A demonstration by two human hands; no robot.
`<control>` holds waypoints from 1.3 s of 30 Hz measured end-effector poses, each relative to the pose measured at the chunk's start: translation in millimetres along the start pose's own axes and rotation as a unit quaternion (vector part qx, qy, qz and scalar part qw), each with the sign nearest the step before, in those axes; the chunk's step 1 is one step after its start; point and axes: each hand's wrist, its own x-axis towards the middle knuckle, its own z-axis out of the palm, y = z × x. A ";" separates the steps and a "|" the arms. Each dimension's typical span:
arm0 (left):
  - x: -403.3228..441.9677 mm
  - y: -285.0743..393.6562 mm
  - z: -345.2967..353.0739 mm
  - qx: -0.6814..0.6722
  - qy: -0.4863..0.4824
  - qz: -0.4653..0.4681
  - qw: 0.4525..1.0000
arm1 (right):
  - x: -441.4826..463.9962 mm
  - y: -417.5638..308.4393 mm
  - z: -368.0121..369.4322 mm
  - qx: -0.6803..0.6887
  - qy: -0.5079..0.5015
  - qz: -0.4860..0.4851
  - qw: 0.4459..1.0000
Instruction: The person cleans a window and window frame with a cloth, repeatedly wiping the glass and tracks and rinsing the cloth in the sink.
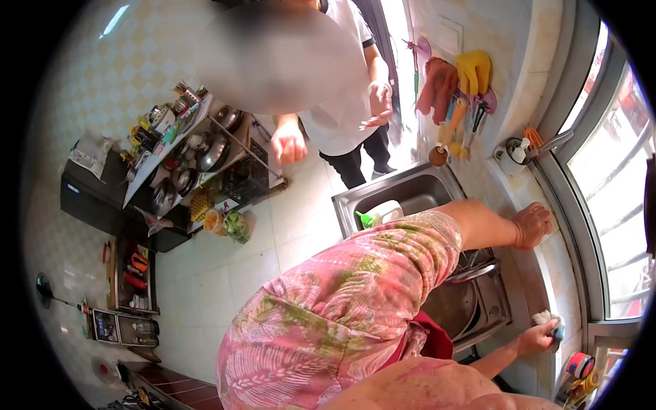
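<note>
My left hand (533, 226) rests at the tiled ledge under the window, its fingers curled in. Whether anything is inside them is hidden. Lower along the same ledge, my right hand (536, 339) grips a small scrubbing brush (546, 318) with whitish bristles and a dark teal part by the fingertips. The steel double sink (447, 176) lies beneath my left arm, with a curved tap (473, 272) between its basins. A white bottle (389, 210) with a green top is in the far basin.
A person in a white shirt (335, 96) stands beyond the sink, both hands raised. Gloves (473, 72) and utensils hang on the wall. A utensil holder (511, 157) stands on the sill. Shelves with pots (213, 152) and a black cabinet (96, 195) line the far side.
</note>
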 end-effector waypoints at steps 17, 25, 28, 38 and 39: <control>4.8 3.5 -3.8 0.018 0.014 0.006 1.000 | 37.9 -11.7 19.3 -0.388 -0.122 -0.309 0.860; 6.2 0.2 -1.7 0.027 -0.027 0.014 0.999 | 61.4 -30.6 35.5 -0.373 -0.163 -0.254 0.877; 3.0 10.8 -11.7 0.021 -0.033 -0.005 0.999 | 29.3 -56.0 65.0 -0.329 -0.172 -0.362 0.855; 4.0 8.4 -12.6 0.012 -0.037 0.012 0.999 | 73.5 -1.1 -3.9 -0.395 -0.134 -0.163 0.894; 6.0 8.0 -12.3 0.012 -0.037 0.015 0.999 | 69.8 16.8 22.0 -0.413 -0.079 -0.213 0.882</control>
